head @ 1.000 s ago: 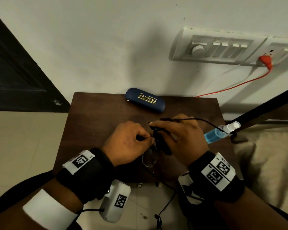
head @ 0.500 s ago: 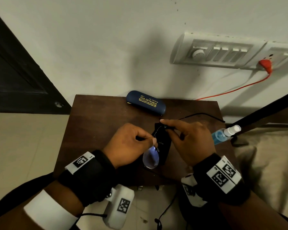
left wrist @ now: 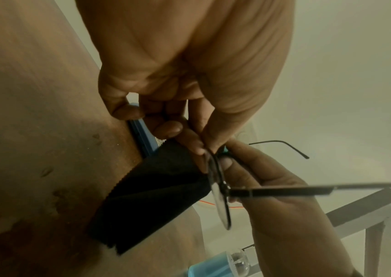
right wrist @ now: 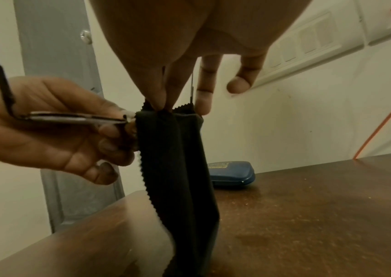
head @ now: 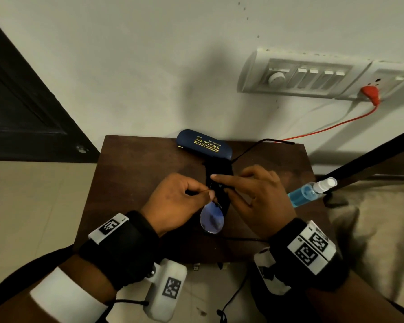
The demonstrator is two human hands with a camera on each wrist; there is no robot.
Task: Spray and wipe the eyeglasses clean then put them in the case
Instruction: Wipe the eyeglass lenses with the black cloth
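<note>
At frame centre the left hand (head: 175, 201) pinches the eyeglasses (head: 211, 219) steady so the right hand (head: 259, 197), fingers (right wrist: 159, 97) gripping the black microfibre cloth (right wrist: 178, 159), can wipe a lens.

The rimless eyeglasses (head: 211, 219) are held above the table with thin black temples open. A black cloth (head: 219, 180) covers one lens. The closed navy case (head: 204, 144) lies behind. The blue spray bottle (head: 309, 192) lies at the right edge.
</note>
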